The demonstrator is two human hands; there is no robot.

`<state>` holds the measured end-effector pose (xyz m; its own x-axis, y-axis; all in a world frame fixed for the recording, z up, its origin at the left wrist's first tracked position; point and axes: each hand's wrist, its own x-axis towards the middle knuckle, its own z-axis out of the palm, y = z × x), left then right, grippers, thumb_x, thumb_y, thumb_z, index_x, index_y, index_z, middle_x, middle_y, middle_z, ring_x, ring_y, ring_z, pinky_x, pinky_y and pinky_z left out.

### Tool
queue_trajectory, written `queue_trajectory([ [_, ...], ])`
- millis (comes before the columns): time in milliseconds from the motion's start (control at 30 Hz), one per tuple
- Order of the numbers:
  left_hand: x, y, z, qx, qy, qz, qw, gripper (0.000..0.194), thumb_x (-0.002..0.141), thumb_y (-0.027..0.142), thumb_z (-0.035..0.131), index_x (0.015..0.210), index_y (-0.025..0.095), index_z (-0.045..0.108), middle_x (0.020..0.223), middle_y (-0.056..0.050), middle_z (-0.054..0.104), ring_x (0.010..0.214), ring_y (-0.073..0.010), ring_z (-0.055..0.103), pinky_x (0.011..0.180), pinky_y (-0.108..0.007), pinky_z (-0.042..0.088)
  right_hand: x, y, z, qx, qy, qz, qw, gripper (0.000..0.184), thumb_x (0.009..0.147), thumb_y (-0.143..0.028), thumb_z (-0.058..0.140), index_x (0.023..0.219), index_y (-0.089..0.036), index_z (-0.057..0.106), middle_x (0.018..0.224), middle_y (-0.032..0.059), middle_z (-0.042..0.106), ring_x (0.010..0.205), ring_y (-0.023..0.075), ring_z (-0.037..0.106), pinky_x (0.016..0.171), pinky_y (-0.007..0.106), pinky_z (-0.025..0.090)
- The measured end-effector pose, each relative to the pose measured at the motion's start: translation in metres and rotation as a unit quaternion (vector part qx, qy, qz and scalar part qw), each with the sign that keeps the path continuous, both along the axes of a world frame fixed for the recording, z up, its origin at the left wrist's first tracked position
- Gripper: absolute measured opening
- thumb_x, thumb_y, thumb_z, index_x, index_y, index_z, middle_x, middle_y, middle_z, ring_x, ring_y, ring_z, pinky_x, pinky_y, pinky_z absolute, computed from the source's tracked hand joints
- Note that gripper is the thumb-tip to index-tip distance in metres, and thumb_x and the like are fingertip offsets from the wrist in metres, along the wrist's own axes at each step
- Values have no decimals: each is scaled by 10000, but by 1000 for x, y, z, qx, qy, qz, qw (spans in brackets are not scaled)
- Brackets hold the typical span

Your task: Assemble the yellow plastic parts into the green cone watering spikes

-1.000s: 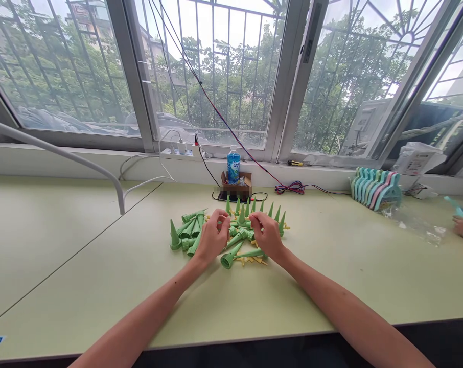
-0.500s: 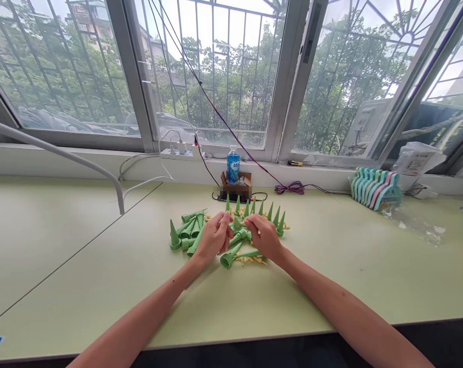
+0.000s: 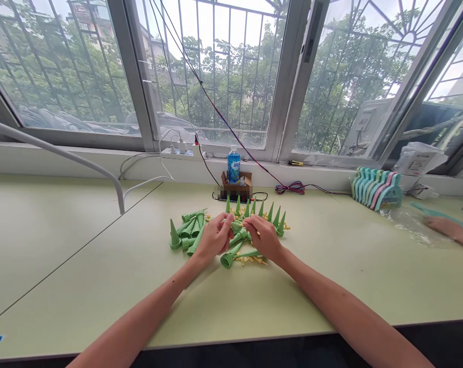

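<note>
My left hand (image 3: pixel 215 235) is closed, thumb and fingers curled around one end of a green hollow plastic spike (image 3: pixel 236 226) that lies between my hands. My right hand (image 3: pixel 262 236) pinches a small yellow plastic peg (image 3: pixel 244 224) against that spike; the fingertips hide most of the contact. Loose green spikes (image 3: pixel 195 227) are heaped beside my left hand. Behind my hands several green spikes (image 3: pixel 271 211) stand upright in a row, with yellow pegs at their bases. More yellow pegs (image 3: pixel 250 260) lie under a spike near my right wrist.
A blue bottle (image 3: pixel 234 166) stands in a small cardboard box (image 3: pixel 247 190) by the window sill. Bundled cable (image 3: pixel 290 188) lies to its right. Farther right are pastel hangers (image 3: pixel 377 189), a plastic bag (image 3: pixel 415 222) and another person's hand (image 3: pixel 442 226) with a teal hanger (image 3: pixel 426 208).
Between my hands, the green spike has tipped from pointing up to lying lower. My hands barely shift. At the far right, another person's hand has come in with a teal hanger.
</note>
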<state>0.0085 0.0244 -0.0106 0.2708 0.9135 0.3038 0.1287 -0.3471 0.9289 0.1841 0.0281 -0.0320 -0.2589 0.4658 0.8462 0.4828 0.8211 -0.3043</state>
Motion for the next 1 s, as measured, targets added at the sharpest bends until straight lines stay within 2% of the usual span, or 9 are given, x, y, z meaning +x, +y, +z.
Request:
queue_trajectory([
  [267,-1,-3,4,4,34,3,999,371,919,565,466,906,201,537,542,59,555,280,-65,423,304,-173,285,0,0,1,-1,-2,-4,1000,207,1012,-240,411,876,-207,564,768,30,591,671,142,529,640,243,439],
  [433,-2,-1,2,8,39,7,999,379,915,569,465,967,204,552,592,41,590,290,-72,444,302,-175,286,0,-1,1,-6,0,-5,1000,210,1012,-243,408,873,-207,561,770,31,597,680,144,545,639,242,440],
  [633,-4,1,-1,26,52,12,998,364,903,541,503,1011,203,582,575,51,540,318,-78,446,334,-190,326,0,0,0,-14,4,-11,1000,224,1012,-256,408,865,-204,568,775,34,617,689,146,565,638,245,443],
  [733,-4,2,-2,36,58,22,997,377,885,528,534,1061,199,584,728,11,611,350,-63,439,351,-198,328,0,1,0,-16,8,-16,1000,231,1010,-267,411,856,-204,570,765,32,622,680,148,572,626,247,442],
  [833,-4,2,-3,51,63,30,996,398,861,526,567,1102,210,561,873,-12,603,395,-53,434,364,-202,309,0,1,0,-21,12,-21,999,234,1006,-276,419,847,-202,573,749,31,622,661,149,569,615,252,442],
  [1000,-1,1,-4,98,89,39,990,328,852,461,600,1047,201,556,863,-9,574,463,-58,391,421,-201,320,-2,1,-1,-37,19,-24,999,259,1002,-302,423,818,-200,573,717,27,616,624,146,551,587,254,434],
])
